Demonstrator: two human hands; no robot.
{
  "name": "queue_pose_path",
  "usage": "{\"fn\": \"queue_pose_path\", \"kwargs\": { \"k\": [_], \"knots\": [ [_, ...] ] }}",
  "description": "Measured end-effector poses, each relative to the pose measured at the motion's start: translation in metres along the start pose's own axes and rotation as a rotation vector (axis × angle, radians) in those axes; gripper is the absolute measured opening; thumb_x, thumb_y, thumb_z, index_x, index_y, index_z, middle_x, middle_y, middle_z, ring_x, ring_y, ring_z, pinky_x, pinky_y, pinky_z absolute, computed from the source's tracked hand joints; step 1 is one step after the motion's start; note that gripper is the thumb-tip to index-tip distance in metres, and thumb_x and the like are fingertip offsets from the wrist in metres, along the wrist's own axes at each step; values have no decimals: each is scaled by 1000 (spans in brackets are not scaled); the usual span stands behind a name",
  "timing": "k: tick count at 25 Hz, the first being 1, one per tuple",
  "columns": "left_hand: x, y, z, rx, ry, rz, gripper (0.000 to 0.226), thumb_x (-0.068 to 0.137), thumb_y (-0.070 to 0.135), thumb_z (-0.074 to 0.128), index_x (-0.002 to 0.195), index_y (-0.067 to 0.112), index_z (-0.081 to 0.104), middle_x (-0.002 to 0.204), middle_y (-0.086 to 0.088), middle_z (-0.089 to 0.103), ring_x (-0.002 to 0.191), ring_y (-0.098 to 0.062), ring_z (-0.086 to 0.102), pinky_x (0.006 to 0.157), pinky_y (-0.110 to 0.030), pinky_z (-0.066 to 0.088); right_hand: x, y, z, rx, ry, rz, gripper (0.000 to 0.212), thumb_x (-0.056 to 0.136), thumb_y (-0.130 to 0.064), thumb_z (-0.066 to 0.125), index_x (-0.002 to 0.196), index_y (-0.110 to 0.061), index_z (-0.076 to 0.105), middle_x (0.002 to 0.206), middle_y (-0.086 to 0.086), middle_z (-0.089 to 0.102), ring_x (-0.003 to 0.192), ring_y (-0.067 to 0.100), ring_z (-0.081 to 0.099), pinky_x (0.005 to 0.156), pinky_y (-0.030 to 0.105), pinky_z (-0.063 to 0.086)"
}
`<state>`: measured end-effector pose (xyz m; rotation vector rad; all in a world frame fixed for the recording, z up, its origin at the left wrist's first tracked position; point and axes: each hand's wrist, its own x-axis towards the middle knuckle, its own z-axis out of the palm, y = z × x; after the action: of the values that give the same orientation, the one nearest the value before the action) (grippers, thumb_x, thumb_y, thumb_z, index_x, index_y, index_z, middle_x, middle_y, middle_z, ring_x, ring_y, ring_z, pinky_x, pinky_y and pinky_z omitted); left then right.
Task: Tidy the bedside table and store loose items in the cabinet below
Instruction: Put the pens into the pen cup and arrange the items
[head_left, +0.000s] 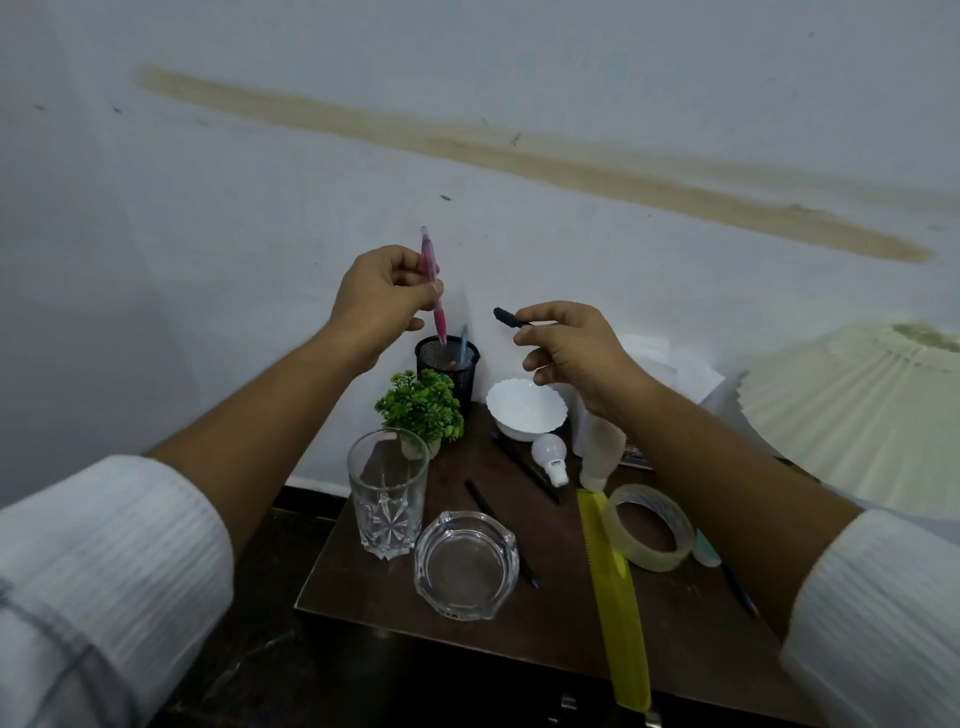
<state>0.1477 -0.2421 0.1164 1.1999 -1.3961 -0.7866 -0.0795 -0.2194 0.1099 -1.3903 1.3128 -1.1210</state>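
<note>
At the 11 o'clock corner of the bedside table (558, 613), hard against the wall, stands a black mesh pen holder (448, 371) with a blue pen (463, 340) already in it. The left hand (382, 299) pinches a pink pen (431, 270) between thumb and fingers. The pen is nearly upright with its lower tip at the holder's rim; whether it has gone inside I cannot tell. The right hand (576, 358), at about 1 o'clock above the table, grips a black pen (508, 317) in curled fingers, its end pointing toward 9 o'clock.

The step in hand looks like gathering pens into the holder. The next move probably calls for letting the pink pen drop straight in, then turning the black one tip-down and bringing it across to the same opening.

More loose items lie on the top: a black pen (525, 466) at centre, another (478, 496) behind the ashtray, a yellow comb (615, 597) at 5 o'clock and a tape roll (652, 560) at 3 o'clock. The cabinet below is barely in view
</note>
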Motion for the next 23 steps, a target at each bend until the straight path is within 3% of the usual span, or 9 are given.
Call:
{"fn": "queue_pose_path", "kwargs": {
  "k": [4,8,13,17,20,23],
  "knots": [
    [19,-21,3,55,-19,-15,17,89,10,72,106,9,69,89,-8,70,88,-21,73,77,-45,63,26,0,16,-322,29,-90,14,89,-11,66,98,-2,67,80,13,72,45,15,58,45,27,47],
    [28,-40,6,108,-44,-44,17,89,8,72,106,8,69,100,-21,70,87,-21,73,72,-39,63,45,6,30,-488,57,-159,14,85,-13,72,90,-2,64,75,10,68,43,12,60,45,28,52],
    [27,-59,10,135,-85,-73,18,89,10,73,105,6,68,101,-24,68,91,-30,72,65,-29,57,51,8,41,-264,74,-147,20,90,-7,69,109,-5,60,90,20,70,56,22,70,48,30,54],
    [24,-66,13,180,-84,-84,17,89,12,73,104,7,69,94,-10,69,87,-22,68,64,-32,56,43,7,29,-192,58,-156,19,90,-3,62,109,-7,61,97,18,72,65,26,75,54,33,57],
    [25,-70,12,247,-33,-112,13,88,16,74,100,11,70,95,-7,69,88,-22,66,71,-35,58,24,13,12,-451,-17,-136,10,92,-8,65,101,-7,66,88,12,74,62,22,74,50,30,55],
    [25,-70,9,317,5,-169,32,86,23,76,115,14,65,108,-8,66,94,-24,64,80,-39,59,5,31,-2,-803,-123,-98,6,90,-14,69,90,-8,71,84,6,74,61,18,73,58,35,60]
  ]
}}
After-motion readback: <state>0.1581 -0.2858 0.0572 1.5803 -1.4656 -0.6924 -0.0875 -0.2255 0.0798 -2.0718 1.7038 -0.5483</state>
